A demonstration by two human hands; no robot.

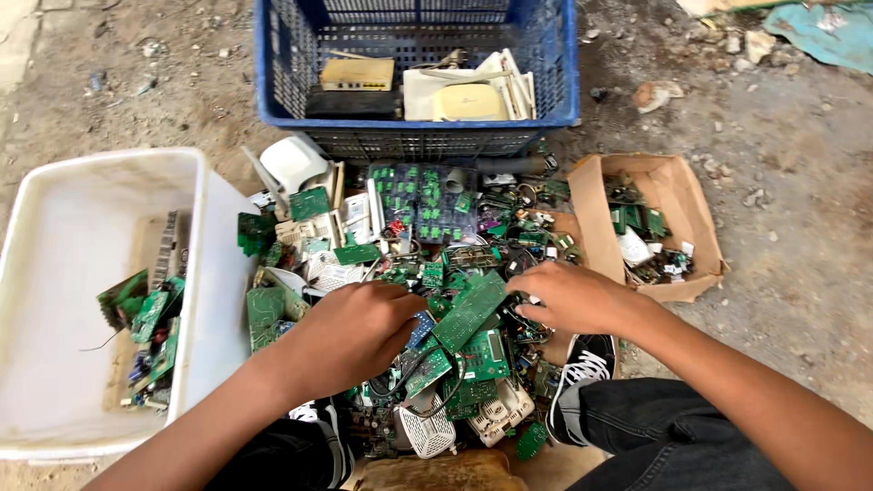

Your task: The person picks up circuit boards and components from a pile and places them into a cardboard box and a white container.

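- Head view, looking down: both hands are in a heap of scrap circuit boards on the ground.
- Left hand: palm down, fingers curled into the heap, touching a small blue board. Fingertips are buried, so I can't tell if it's clamped on anything.
- Right hand: palm down, fingers bent, tips on dark parts at the heap's right edge. Can't tell the grip either.
- Long green board lies tilted between the two hands, on top of the pile.
- Around it: more green boards, black cables and white plastic router shells near the bottom edge.
- Black-and-white sneaker sits just under the right hand, against the heap; dark trouser leg behind it.
- Left of the heap: white plastic tub with a few green boards along its right wall.
- Right of the heap: open cardboard box holding small boards and parts.
- Beyond the heap: blue plastic crate with a beige device, white casings and a black unit inside. Top is cut off by the frame.
- Forearms cover the heap's lower edges.
- Small parts in the pile are too tangled to tell apart.
- Dirt ground all around, stones and scraps scattered.
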